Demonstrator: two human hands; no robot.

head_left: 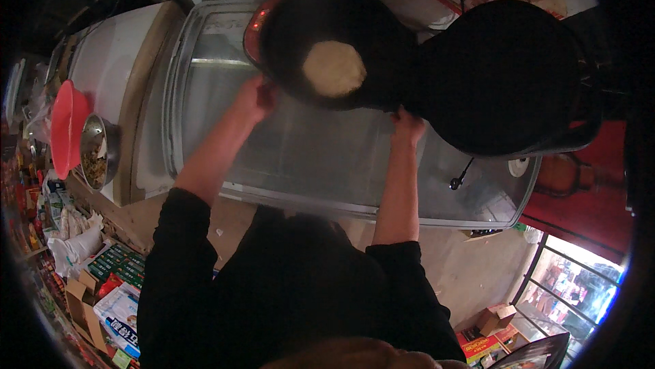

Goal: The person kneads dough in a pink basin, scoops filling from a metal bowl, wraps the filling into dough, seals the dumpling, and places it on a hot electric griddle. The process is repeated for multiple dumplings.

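Note:
An electric baking pan [286,56] with two round black plates lies opened on the glass top of a chest freezer [312,154]. On its left plate is a pale, round flatbread [335,68]. Two small red lights glow on the red panel at the pan's left end. My left hand [258,98] grips the near left rim of that plate, its fingertips in shadow. Close to where the plates join, my right hand [408,124] is closed on the near edge. The raised lid plate [501,77] spreads out to the right of it.
Left of the freezer, a white cabinet [110,56] has a steel bowl of chopped food [94,159] and a red plastic basin [66,128] at its edge. A black power plug [455,183] rests on the glass. Boxes and packets [117,266] crowd the lower left.

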